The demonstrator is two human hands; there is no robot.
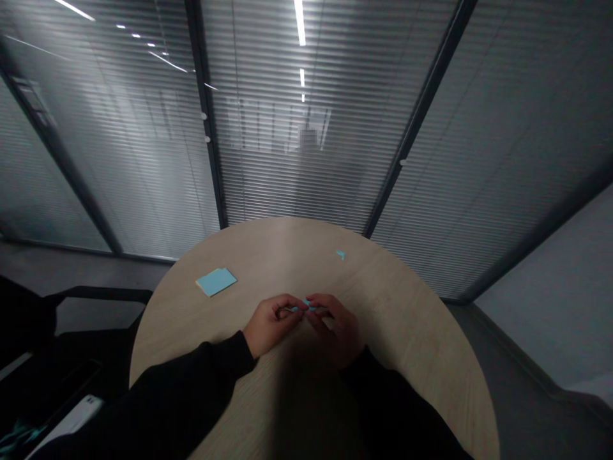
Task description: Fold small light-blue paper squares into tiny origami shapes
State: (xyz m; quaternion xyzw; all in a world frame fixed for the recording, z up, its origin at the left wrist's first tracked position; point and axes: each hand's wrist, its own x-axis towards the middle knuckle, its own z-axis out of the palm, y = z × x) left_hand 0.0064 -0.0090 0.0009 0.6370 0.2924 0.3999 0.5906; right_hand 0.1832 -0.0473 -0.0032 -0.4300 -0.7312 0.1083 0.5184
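My left hand [272, 324] and my right hand [335, 327] meet over the middle of a round wooden table [412, 332]. Both pinch a small light-blue piece of paper [304, 305] between their fingertips, and most of it is hidden by the fingers. A small stack of light-blue paper sheets [216, 281] lies flat on the table to the left of my hands. A tiny blue paper piece [341, 254] lies farther back, slightly right. Both arms wear dark sleeves.
Glass walls with closed blinds [306, 128] and dark frames stand right behind the table. A black chair [90, 306] sits at the table's left side. A white object [71, 418] lies at the lower left. Grey floor shows to the right.
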